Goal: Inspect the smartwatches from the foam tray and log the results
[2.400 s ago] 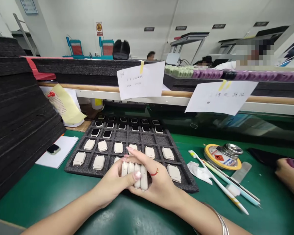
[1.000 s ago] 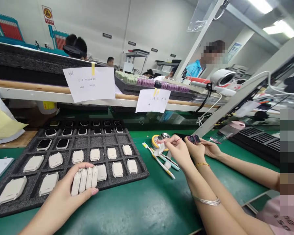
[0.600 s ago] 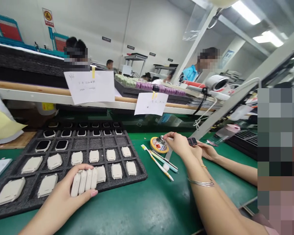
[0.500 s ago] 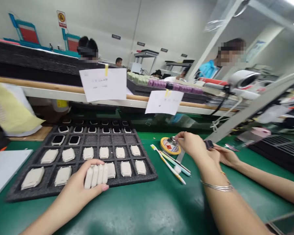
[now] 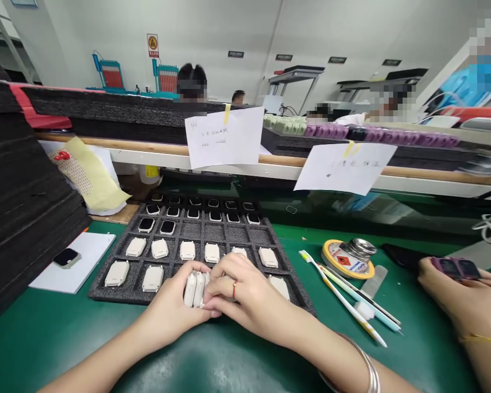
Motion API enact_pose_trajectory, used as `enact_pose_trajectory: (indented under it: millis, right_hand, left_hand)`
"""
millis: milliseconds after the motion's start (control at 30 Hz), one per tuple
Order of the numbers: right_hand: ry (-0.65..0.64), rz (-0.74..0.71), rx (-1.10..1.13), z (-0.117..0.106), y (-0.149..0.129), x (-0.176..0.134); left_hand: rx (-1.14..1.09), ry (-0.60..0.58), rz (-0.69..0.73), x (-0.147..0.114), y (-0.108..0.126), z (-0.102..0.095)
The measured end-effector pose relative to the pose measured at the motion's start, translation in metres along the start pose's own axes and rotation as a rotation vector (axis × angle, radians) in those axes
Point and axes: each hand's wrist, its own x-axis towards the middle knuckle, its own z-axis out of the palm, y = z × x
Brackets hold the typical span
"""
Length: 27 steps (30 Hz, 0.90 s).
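My left hand (image 5: 166, 300) is closed around a row of off-white watch cases (image 5: 193, 289) standing on edge, held low over the near side of a black foam tray (image 5: 100, 293). Pressed against the right end of that row are the bent fingers of my right hand (image 5: 249, 289), pinching at a case there. That hand partly hides the row and some tray pockets. More off-white watch cases (image 5: 153, 278) lie in the tray's nearer rows, and watches with black screens (image 5: 167, 227) fill pockets farther back.
Right of the tray are a round tin with a metal top (image 5: 347, 259), a toothbrush (image 5: 343, 297) and thin sticks. Another person's hand (image 5: 454, 300) holds dark purple watches (image 5: 454, 267) at the right. A watch (image 5: 67, 257) lies on white paper (image 5: 76, 278) at left.
My right hand has left the tin's metal top and come left to the watch cases in my left hand. The view has swung left.
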Motion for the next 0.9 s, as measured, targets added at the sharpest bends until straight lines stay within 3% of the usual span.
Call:
enact_pose_trajectory:
  millis: [200,367,533,733,900]
  right_hand:
    - [0.130,0.019,-0.041,0.005,0.017,0.000]
    - [0.038,0.030,-0.028,0.006,0.008,-0.003]
    - [0.156,0.121,-0.067,0.006,0.010,-0.002]
    - [0.049,0.120,-0.030,0.007,0.005,-0.004]
    - [0.184,0.246,-0.051,0.014,0.015,0.000]
  left_hand:
    - [0.076,0.005,-0.016,0.001,-0.002,-0.001]
    - [0.021,-0.002,-0.028,0.001,-0.001,0.000]
    - [0.054,-0.003,-0.079,0.000,0.002,0.000]
    - [0.035,-0.010,-0.048,0.001,0.001,0.000]
    - [0.065,-0.004,-0.067,0.000,0.004,0.001]
